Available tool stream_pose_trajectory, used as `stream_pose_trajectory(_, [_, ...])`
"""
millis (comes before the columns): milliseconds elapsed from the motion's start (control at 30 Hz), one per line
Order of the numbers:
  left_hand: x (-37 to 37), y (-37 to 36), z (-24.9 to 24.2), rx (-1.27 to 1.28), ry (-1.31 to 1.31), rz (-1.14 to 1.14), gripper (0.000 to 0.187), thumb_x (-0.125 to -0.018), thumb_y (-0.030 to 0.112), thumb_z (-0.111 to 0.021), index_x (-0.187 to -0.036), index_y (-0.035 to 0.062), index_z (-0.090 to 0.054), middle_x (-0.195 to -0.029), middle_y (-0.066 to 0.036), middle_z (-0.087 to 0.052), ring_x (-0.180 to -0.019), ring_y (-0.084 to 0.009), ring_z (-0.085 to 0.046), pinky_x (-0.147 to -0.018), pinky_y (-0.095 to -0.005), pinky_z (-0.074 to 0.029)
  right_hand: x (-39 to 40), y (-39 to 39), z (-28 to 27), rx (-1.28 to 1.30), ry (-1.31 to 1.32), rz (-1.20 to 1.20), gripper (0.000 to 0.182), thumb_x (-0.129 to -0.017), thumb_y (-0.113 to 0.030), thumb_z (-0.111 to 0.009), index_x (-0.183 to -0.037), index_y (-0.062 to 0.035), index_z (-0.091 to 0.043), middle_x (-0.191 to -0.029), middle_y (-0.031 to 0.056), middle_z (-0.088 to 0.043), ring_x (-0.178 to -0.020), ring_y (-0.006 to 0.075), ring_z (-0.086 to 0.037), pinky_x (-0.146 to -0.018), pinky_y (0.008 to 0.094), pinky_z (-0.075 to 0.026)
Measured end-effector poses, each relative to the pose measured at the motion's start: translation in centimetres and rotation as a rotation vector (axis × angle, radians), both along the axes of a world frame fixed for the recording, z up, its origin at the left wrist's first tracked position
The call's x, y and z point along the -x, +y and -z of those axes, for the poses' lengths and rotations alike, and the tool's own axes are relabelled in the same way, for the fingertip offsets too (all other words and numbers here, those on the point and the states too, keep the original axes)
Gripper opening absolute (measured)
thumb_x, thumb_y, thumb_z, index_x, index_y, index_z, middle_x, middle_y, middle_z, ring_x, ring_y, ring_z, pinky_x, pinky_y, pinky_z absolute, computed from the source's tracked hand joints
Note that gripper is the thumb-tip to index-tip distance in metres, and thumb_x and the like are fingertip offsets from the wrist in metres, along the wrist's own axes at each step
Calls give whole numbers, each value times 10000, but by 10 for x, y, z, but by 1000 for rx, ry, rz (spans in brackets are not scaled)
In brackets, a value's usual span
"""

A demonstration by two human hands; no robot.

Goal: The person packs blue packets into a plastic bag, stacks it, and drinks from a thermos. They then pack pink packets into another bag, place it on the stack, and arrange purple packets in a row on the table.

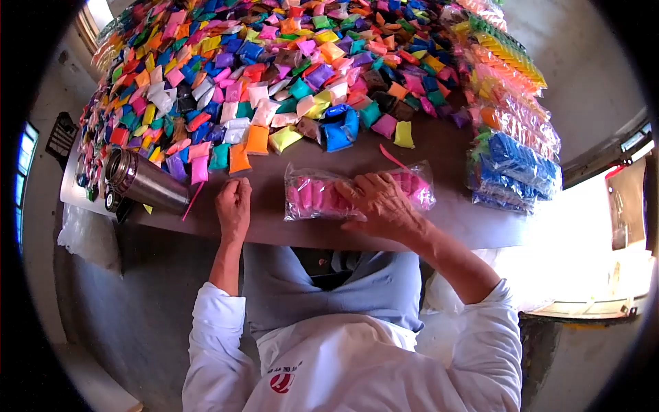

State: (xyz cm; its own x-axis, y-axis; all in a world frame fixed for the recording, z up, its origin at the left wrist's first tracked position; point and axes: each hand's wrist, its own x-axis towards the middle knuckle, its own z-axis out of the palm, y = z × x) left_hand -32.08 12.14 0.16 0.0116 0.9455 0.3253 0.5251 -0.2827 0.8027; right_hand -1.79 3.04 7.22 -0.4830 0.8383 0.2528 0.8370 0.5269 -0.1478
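Observation:
On the table [446, 220] before me lies a clear plastic bag [292, 206] filled with a row of pink packets [312, 194]. My right hand [381, 202] rests over the bag's right half, palm down, fingers spread across the plastic and the thumb by its near edge. To the left of the bag, my left hand [234, 206] is closed in a fist near the table's front edge. Whatever its fingers hold, if anything, is hidden. A thin pink strip [393, 158] pokes up behind the bag; another pink strip [193, 200] leans by the steel flask.
A large heap of small colourful packets [264, 110] covers the table's far side. Filled clear bags [518, 168] are stacked along the right. An open steel flask [151, 182] lies tilted at the left. A loose yellow packet [403, 135] sits just beyond the bag.

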Motion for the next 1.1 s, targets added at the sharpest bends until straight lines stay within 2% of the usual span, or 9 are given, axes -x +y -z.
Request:
stream_pose_trajectory(100, [-1,0,1,-27,-16,3,266,-930,214,-549,-852,-36,-599,-742,-117,-581,-680,-209,-572,-643,-318,-451,-1,4,7,-115,0,-9,652,-678,-306,-778,-1236,-78,-529,-913,105,-574,-893,277,-567,-807,389,-445])
stream_pose_trajectory(267, [-1,1,3,-58,8,3,276,-929,220,-546,-849,-39,-603,-750,-134,-587,-685,-227,-583,-643,-327,-455,-3,18,1,98,-20,4,543,-729,-340,-714,-1185,-107,-534,-885,125,-585,-888,308,-581,-787,430,-441])
stream_pose_trajectory(500, [-3,-3,-2,-66,42,3,249,-923,198,-559,-863,-38,-614,-780,-139,-607,-709,-249,-608,-657,-334,-476,3,11,-4,63,19,29,519,-741,-342,-708,-1167,-100,-536,-901,127,-589,-891,315,-580,-784,434,-444])
stream_pose_trajectory(800, [-2,-3,-2,-56,59,15,230,-924,183,-559,-864,-34,-610,-787,-130,-605,-705,-236,-605,-651,-316,-478,-1,3,16,-56,47,46,569,-833,-384,-630,-1277,-60,-482,-1132,197,-559,-1072,370,-532,-957,447,-391])
stream_pose_trajectory(900, [-4,-4,-6,-57,60,18,222,-923,174,-559,-864,-35,-607,-778,-129,-598,-701,-227,-601,-644,-314,-476,-2,15,13,77,235,73,573,-831,-396,-614,-1252,-32,-478,-1118,229,-587,-1055,373,-561,-924,478,-391])
stream_pose_trajectory(967, [-4,-6,-6,-77,62,20,219,-922,170,-560,-864,-36,-606,-773,-128,-595,-699,-223,-599,-641,-314,-475,-2,25,-1,255,28,194,581,-795,-413,-638,-1206,-26,-502,-1071,232,-622,-1044,380,-583,-913,495,-403])
stream_pose_trajectory(1000, [-4,-6,-7,-72,63,17,217,-922,169,-561,-866,-35,-608,-776,-127,-596,-700,-222,-601,-642,-314,-477,-7,36,3,314,-21,184,595,-723,-466,-690,-1095,-19,-562,-998,213,-653,-986,387,-610,-873,484,-441])
stream_pose_trajectory(1033, [-4,-6,-7,-69,63,14,216,-922,169,-562,-868,-34,-610,-778,-126,-597,-701,-221,-603,-643,-314,-479,-10,45,5,313,-20,184,595,-723,-466,-690,-1095,-19,-562,-998,213,-653,-986,387,-610,-873,484,-441])
stream_pose_trajectory(1100, [-4,-6,-7,-74,73,15,216,-923,171,-562,-870,-32,-612,-787,-127,-602,-705,-224,-605,-647,-314,-481,-15,58,6,558,20,66,620,-661,-527,-723,-997,-20,-605,-963,203,-655,-940,379,-620,-831,466,-469])
